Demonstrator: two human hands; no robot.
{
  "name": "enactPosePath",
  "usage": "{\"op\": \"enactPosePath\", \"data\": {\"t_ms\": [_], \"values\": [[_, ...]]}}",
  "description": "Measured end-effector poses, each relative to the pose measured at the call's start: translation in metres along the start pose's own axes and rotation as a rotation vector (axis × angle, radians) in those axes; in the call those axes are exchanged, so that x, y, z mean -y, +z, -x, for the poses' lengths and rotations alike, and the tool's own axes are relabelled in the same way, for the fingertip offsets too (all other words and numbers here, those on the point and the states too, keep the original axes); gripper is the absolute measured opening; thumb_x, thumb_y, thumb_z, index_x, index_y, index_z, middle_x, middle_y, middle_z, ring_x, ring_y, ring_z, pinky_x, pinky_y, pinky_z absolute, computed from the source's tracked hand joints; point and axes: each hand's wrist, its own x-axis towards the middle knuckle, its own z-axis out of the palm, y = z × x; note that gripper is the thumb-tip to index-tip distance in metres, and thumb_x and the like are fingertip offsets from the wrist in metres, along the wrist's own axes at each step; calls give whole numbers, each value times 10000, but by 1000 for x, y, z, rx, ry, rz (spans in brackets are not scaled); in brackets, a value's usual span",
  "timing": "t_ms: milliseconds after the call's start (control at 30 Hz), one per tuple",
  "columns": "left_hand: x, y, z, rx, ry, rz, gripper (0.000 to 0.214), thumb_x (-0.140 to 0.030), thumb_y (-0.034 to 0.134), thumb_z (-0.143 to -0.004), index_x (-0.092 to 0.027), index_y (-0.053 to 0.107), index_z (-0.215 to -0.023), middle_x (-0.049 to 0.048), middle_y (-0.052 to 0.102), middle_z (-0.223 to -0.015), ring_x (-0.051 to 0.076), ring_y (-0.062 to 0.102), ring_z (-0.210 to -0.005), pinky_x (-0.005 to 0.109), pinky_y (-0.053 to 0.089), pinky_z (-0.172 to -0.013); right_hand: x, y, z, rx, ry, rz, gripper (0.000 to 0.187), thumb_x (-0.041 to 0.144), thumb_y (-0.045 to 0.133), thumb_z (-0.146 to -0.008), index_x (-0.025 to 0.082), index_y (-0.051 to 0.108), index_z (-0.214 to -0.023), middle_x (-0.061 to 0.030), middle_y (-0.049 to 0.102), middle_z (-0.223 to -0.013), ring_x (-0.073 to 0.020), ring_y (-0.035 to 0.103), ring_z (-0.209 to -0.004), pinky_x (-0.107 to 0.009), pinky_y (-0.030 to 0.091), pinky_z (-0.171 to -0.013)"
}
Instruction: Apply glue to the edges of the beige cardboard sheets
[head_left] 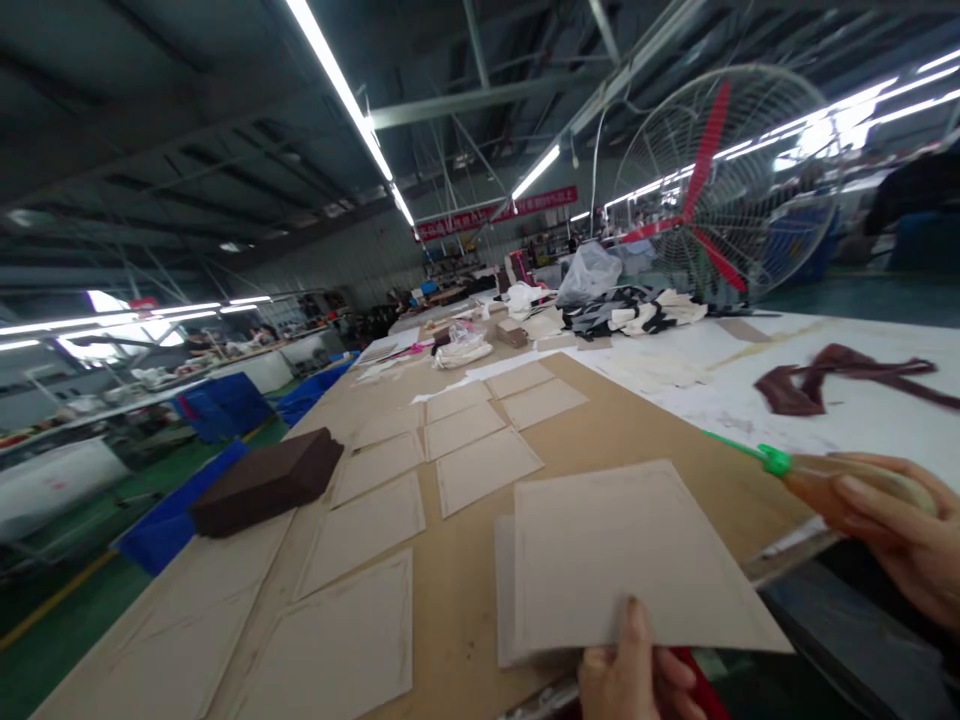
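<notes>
My left hand (634,670), at the front edge of the table, grips the near edge of a beige cardboard sheet (622,560), thumb on top and fingers below. Another sheet (505,590) shows under its left side. At the right, my right hand (911,530) is wrapped round an amber squeeze bottle (817,492) with a green cap and a thin green nozzle pointing left, beyond the held sheet's right edge. Several similar cardboard sheets (356,635) lie in rows to the left, with darker streaks along their edges.
A dark brown block-shaped stack (270,480) sits at the table's left edge, beside a blue bin (176,510). Brown fabric strips (814,380) lie on the white surface at right. Farther back are a fabric heap (637,310), plastic bags (589,275) and a large caged fan (720,190).
</notes>
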Motion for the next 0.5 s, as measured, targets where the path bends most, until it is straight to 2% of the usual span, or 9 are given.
{"op": "enactPosePath", "data": {"t_ms": [67,133,267,400,500], "values": [[-26,18,-8,25,29,120,497,-572,568,-775,-135,587,-539,45,565,-436,76,454,-317,168,280,-325,-8,10,-6,-71,27,-100,471,291,850,-457,218,681,-890,-44,656,-883,-189,620,-737,-179,538,-523],[-53,41,-24,9,101,285,308,-421,595,-818,-141,580,-689,35,636,-594,78,546,-427,151,341,-373,-16,18,-7,-123,42,-161,455,275,858,-447,213,676,-860,-29,648,-856,-161,610,-705,-151,529,-521],[-91,86,-79,43,84,339,282,-322,480,-906,-109,557,-738,27,604,-632,77,572,-506,160,393,-429,-31,23,-4,-178,46,-201,408,288,852,-457,213,669,-814,-16,629,-826,-151,600,-653,-147,517,-481],[-101,117,-135,21,46,341,248,-353,502,-902,-123,585,-947,19,617,-819,98,579,-630,236,492,-541,-40,21,-5,-221,32,-193,416,303,843,-460,231,668,-831,-12,628,-842,-167,610,-658,-166,522,-480],[-100,128,-161,-17,20,321,283,-364,519,-891,-139,571,-1054,47,618,-952,131,601,-740,293,527,-629,-38,23,-1,-242,42,-112,423,322,852,-458,256,672,-836,-4,627,-803,-153,591,-620,-140,504,-474]]}}
